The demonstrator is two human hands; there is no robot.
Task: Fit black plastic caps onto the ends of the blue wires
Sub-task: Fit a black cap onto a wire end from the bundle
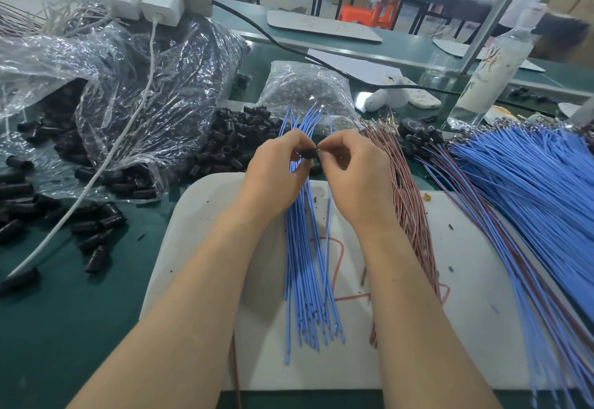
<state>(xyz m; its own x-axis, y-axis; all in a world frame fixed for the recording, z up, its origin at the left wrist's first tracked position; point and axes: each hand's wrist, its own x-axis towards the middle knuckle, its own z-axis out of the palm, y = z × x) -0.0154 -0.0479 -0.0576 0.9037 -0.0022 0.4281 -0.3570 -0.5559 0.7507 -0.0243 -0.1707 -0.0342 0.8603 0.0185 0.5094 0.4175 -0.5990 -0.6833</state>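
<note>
Pinching one black cap (pixel 309 153) at its fingertips while clutching the blue wires (pixel 305 264), the left hand (pixel 276 167) meets the right hand (pixel 350 174), which nips a wire end (pixel 319 150), above the white board's (pixel 199 232) far edge. Best to line tip and bore up, then push straight; spare caps (pixel 238 138) lie heaped beyond the board's far left corner.

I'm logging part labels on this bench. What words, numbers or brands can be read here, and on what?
No text here can be read.
Bottle label: coloured print, too blurred to read.
White board: red marker strokes, partly under the blue wires; no clear character.
Grey board at the back: faint pen marks, unreadable.
</note>
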